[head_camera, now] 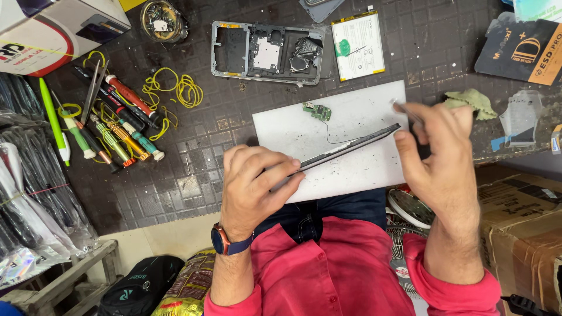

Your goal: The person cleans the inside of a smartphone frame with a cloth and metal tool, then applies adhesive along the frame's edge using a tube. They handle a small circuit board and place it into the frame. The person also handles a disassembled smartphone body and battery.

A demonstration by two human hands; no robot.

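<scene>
The light is bright and even from above, with only soft shadows under the hands, a shine on the white mat (351,126) and plastic bags (23,199), a blurry right hand (436,158), and edges that bend a little like a fish-eye.

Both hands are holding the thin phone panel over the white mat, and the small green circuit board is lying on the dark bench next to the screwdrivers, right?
Not quite. In the head view the circuit board lies on the white mat, not by the screwdrivers. Both hands, left and right, do hold the panel over the mat.
</scene>
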